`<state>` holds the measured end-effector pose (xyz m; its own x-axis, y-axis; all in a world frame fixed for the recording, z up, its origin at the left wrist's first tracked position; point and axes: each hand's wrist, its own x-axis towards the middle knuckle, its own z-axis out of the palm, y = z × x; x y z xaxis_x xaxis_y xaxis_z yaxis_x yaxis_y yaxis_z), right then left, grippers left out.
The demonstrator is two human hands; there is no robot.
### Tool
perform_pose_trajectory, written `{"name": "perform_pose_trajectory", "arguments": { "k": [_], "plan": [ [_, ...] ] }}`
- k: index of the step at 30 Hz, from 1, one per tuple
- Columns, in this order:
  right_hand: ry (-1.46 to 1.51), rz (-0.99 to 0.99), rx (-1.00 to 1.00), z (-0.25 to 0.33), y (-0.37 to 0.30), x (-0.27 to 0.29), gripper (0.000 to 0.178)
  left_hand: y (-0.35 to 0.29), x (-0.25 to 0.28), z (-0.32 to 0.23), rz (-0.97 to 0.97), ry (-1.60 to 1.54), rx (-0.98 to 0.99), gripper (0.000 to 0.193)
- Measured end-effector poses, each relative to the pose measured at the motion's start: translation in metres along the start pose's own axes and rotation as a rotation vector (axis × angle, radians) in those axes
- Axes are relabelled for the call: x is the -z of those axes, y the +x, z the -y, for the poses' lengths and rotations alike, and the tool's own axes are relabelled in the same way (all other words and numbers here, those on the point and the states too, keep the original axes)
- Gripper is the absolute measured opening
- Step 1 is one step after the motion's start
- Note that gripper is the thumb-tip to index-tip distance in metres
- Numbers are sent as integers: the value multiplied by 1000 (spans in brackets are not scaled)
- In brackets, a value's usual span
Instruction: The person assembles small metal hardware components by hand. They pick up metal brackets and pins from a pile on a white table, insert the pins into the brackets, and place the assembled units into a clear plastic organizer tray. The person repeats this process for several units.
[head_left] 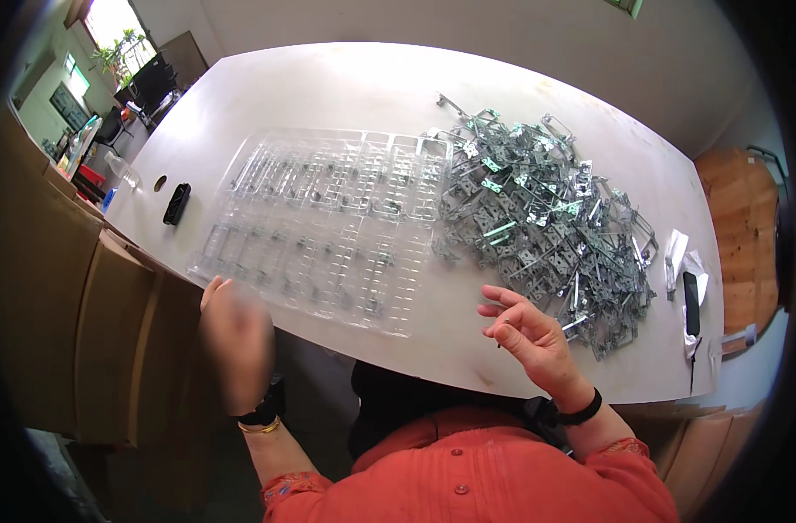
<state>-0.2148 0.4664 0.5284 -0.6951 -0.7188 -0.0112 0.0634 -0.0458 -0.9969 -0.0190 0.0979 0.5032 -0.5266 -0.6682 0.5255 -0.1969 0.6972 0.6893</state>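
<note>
My left hand [234, 336] is blurred, held near the front left corner of a clear plastic tray [328, 222] with many small compartments, and it holds nothing that I can see. My right hand [530, 338] hovers over the white table [345, 87] just in front of a large heap of small metal brackets [546, 222]. Its fingers are loosely curled and a thin dark sliver shows at the fingertips; what it is I cannot tell. The tray lies left of the heap, touching its edge.
A black phone [690, 301] and white wrappers [677, 253] lie at the table's right end. A black oblong object [176, 203] sits beside a round hole at the left. Brown cardboard boxes [84, 314] stand to my left. A wooden chair [742, 235] is at right.
</note>
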Motion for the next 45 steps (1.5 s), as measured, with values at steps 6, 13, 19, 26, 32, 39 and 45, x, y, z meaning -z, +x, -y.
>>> {"name": "perform_pose_trajectory", "arguments": {
  "k": [6,13,19,26,32,39,45],
  "plan": [
    [28,-20,-7,-2,-24,18,7,-15,-4,-33,-129,72,-47,39],
    [13,-99,-57,-8,-39,26,12,-53,-21,-78,-27,28,-45,14],
    [-9,-57,-109,-27,-44,34,11,-89,-46,-107,306,-97,61,20],
    [-65,-34,-130,-33,-41,37,14,-88,-65,-98,401,-312,312,50],
    [-77,-21,-133,-39,-43,40,15,-81,-71,-88,366,-366,423,56],
    [-60,-15,-135,-37,-41,41,14,-73,-75,-94,394,-480,596,56],
    [-62,-19,-140,-34,-40,40,14,-69,-76,-92,357,-524,638,55]
  ]
}}
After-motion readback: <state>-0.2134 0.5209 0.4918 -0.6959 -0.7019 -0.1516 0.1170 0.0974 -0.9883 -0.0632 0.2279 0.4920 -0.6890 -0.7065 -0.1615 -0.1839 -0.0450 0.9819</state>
